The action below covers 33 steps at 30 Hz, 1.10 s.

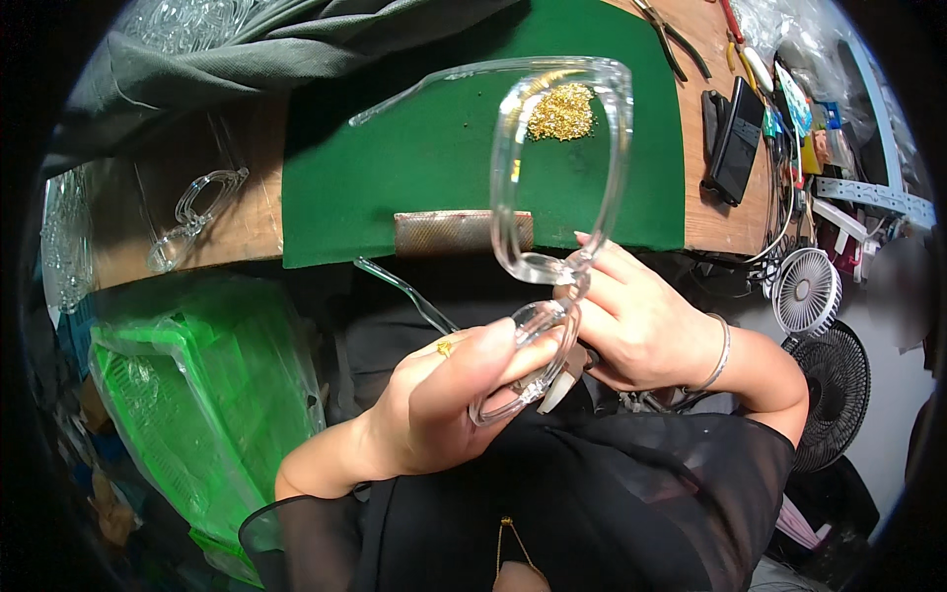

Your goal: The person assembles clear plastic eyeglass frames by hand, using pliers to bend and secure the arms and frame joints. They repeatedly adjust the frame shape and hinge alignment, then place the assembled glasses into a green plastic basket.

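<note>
A workshop: the counter (258, 217) has a green mat (395, 178) at twelve o'clock, small gold parts (560, 113) and pliers (663, 27) at one, clear eyeglass frames (189, 229) at ten.

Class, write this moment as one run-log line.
left hand: holding clear glasses frame | right hand: at its bridge | green mat: small gold pieces piled

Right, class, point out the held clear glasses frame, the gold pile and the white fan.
Held glasses frame (538, 266), head view: bottom rim of its upper opening.
Gold pile (562, 113), head view: its middle.
White fan (807, 292), head view: its hub.
</note>
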### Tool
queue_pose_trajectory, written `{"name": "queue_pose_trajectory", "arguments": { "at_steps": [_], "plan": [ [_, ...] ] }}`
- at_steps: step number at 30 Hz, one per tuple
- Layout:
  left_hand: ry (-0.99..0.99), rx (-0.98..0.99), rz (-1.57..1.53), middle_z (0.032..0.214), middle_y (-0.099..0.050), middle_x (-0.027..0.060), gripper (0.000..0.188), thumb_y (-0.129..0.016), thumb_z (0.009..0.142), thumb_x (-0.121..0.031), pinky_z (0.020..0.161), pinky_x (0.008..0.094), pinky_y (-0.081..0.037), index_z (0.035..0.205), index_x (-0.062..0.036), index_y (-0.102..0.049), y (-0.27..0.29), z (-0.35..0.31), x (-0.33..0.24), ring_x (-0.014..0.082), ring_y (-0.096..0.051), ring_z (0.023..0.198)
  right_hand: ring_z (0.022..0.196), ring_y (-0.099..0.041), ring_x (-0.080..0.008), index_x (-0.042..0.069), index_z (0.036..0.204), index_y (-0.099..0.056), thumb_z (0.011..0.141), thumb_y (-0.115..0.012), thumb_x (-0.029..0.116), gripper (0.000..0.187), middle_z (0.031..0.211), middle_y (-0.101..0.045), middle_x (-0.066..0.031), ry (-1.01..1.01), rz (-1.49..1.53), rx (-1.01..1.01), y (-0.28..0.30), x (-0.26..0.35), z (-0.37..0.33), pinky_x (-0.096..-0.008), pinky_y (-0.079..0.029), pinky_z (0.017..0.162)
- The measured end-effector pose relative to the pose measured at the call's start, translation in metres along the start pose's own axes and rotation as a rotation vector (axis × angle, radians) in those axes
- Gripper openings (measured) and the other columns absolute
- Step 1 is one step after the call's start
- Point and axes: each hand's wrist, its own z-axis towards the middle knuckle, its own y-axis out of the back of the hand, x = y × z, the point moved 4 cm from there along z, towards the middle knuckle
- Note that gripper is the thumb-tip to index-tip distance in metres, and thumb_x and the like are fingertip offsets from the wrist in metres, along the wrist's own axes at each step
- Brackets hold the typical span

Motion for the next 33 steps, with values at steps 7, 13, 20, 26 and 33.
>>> {"name": "queue_pose_trajectory", "arguments": {
  "at_steps": [7, 13, 20, 26, 33],
  "plan": [
    [0.171, 0.125, -0.166, 0.1, -0.065, 0.0151, 0.026, -0.061, 0.08, 0.002, 0.069, 0.0339, -0.05, 0.106, 0.0034, -0.059, -0.002, -0.002, 0.004, 0.0226, -0.059, 0.069, 0.076, -0.052, -0.0243, 0.004, 0.081, -0.052, 0.065, -0.064, 0.011, 0.021, 0.079, -0.05, -0.0075, 0.009, 0.0, 0.026, -0.006, -0.004, -0.002, -0.0351, -0.042, 0.071],
    [0.167, 0.08, -0.202, 0.101, -0.065, 0.0147, 0.026, -0.065, 0.079, -0.002, 0.063, 0.0311, -0.047, 0.104, 0.0011, -0.06, -0.007, -0.007, 0.004, 0.0198, -0.057, 0.066, 0.078, -0.054, -0.0242, 0.005, 0.077, -0.055, 0.064, -0.064, 0.012, 0.017, 0.079, -0.053, -0.0078, 0.033, -0.065, -0.008, -0.005, -0.004, -0.004, -0.0366, -0.044, 0.073],
    [0.125, 0.107, -0.18, 0.099, -0.065, 0.0132, 0.028, -0.068, 0.077, -0.005, 0.059, 0.029, -0.043, 0.104, -0.0015, -0.062, -0.007, -0.005, 0.003, 0.0172, -0.055, 0.065, 0.073, -0.053, -0.0227, 0.006, 0.073, -0.054, 0.061, -0.064, 0.015, 0.017, 0.072, -0.047, -0.0049, 0.033, -0.065, -0.073, -0.01, -0.003, -0.004, -0.0361, -0.045, 0.071],
    [0.114, 0.123, -0.182, 0.098, -0.064, 0.012, 0.03, -0.07, 0.076, -0.007, 0.056, 0.0272, -0.04, 0.104, -0.0038, -0.063, -0.007, -0.002, 0.002, 0.015, -0.054, 0.064, 0.063, -0.045, -0.0193, 0.01, 0.065, -0.047, 0.061, -0.062, 0.017, 0.017, 0.065, -0.038, -0.003, 0.03, -0.122, -0.076, -0.015, -0.006, -0.007, -0.0325, -0.038, 0.059],
    [0.32, 0.263, -0.352, 0.096, -0.064, 0.0109, 0.03, -0.071, 0.075, -0.008, 0.055, 0.0266, -0.039, 0.104, -0.0041, -0.063, -0.01, -0.008, 0.007, 0.0141, -0.053, 0.064, 0.06, -0.044, -0.0191, 0.011, 0.061, -0.044, 0.061, -0.061, 0.017, 0.018, 0.062, -0.036, -0.0029, 0.018, -0.149, -0.091, -0.022, -0.008, -0.011, -0.0323, -0.035, 0.056]
  ]
}}
